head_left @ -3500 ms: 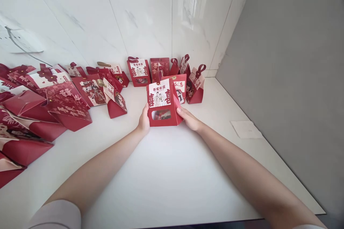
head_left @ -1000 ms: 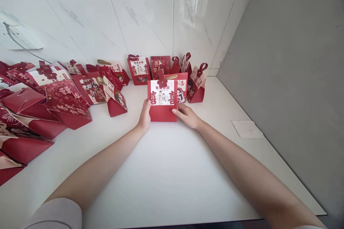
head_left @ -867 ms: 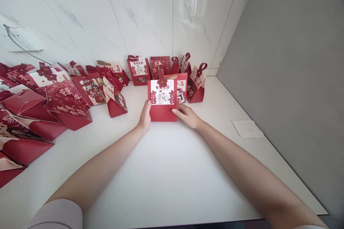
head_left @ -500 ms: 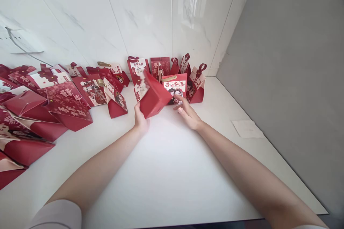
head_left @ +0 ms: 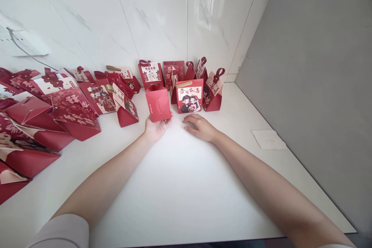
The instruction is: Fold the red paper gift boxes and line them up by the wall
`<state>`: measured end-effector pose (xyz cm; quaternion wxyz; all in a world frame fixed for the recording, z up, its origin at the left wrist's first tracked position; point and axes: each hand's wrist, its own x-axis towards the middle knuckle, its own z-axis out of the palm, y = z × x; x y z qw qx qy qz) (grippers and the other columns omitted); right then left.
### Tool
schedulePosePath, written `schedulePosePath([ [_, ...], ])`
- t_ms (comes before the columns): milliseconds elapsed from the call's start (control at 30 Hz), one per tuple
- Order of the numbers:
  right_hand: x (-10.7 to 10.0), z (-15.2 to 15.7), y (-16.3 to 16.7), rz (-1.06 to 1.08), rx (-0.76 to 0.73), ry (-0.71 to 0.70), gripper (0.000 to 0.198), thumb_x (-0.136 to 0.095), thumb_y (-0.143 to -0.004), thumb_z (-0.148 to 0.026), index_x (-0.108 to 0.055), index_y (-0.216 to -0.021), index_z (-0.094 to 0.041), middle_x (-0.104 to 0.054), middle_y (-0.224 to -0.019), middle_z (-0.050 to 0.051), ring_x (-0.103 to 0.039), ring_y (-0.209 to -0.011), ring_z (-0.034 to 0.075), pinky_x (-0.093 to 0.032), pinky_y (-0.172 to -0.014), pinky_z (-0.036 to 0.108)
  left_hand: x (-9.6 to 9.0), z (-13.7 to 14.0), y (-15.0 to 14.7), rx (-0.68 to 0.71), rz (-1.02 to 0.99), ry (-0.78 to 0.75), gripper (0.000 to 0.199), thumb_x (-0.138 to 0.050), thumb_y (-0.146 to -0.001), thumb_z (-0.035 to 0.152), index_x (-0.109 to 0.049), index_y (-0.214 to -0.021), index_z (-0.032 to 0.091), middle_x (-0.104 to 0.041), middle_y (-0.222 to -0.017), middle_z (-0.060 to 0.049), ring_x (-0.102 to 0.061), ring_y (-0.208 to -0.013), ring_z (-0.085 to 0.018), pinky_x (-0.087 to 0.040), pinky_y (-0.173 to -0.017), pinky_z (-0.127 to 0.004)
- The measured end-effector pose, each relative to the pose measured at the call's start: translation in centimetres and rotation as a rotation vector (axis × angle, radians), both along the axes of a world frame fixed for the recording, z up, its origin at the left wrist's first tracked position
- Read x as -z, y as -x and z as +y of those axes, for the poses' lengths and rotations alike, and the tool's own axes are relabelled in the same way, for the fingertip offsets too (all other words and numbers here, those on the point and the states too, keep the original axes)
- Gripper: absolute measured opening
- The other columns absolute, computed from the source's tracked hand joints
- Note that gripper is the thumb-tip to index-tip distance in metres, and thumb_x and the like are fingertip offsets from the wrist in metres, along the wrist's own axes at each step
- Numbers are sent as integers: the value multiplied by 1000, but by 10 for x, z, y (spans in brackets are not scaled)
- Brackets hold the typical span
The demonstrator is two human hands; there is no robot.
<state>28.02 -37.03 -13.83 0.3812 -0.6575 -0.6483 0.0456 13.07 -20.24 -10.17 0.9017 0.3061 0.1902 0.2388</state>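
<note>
My left hand holds a red gift box from below and behind, its plain red face with a folded flap turned towards me. My right hand rests low over the table with its fingers loosely stretched and nothing in them. Just beyond those fingers stands another gift box, upright, with a cartoon couple on a white panel and a gold strap on top. Behind the held box a gift box with a white panel leans near the wall.
Red gift boxes crowd the left side of the white table. Right of centre stands a box with a ribbon loop. A pale square sheet lies near the right edge, by a grey panel. Behind rises a tiled wall.
The held gift box has turned in my left hand, from a blurred tilt to its plain red face towards me. My right hand has drawn slightly back and down from the couple box.
</note>
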Motion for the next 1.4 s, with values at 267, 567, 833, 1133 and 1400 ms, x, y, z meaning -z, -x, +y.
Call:
schedulePosePath([
  [267, -2, -2, 1, 19, 20, 0, 26, -58, -91, -33, -61, -114, -21, -62, -120, 11, -57, -115, 26, -45, -102, 46, -4, -4, 0, 21, -8, -21, 38, -32, -90, 24, -64, -102, 7, -71, -96, -17, -70, -89, -24, -59, -77, -35],
  [567, -20, 2, 71, 447, 121, -184, 68, -58, -91, -49, -28, -148, -26, -42, -150, 11, -47, -132, 26, -43, -107, 44, 3, -56, 1, -114, -17, -63, 33, -43, -85, 34, -67, -92, 12, -70, -82, -12, -66, -75, -23, -54, -67, -35],
  [833, -28, -7, 77, 429, 129, -151, 49, -50, -94, -49, -42, -135, -23, -59, -130, 10, -59, -115, 27, -50, -96, 42, 5, -78, 6, -40, 26, -107, 34, -50, -87, 46, -67, -95, 18, -71, -84, -6, -67, -88, -25, -55, -85, -38],
  [1133, -18, -2, 61, 272, 72, -128, 40, -53, -93, -44, -50, -126, -23, -62, -126, 11, -55, -120, 28, -45, -104, 46, 7, -46, -3, -198, -63, -396, 40, -47, -94, 48, -66, -117, 22, -70, -118, -3, -58, -122, -24, -49, -99, -32],
  [1400, -7, 1, 9, 304, 79, -8, 15, -53, -76, -17, -67, -82, -18, -72, -91, 7, -68, -85, 29, -56, -75, 40, 15, -26, -5, -66, 65, -307, 41, -55, -91, 48, -67, -116, 18, -71, -117, -6, -65, -112, -25, -52, -96, -34],
])
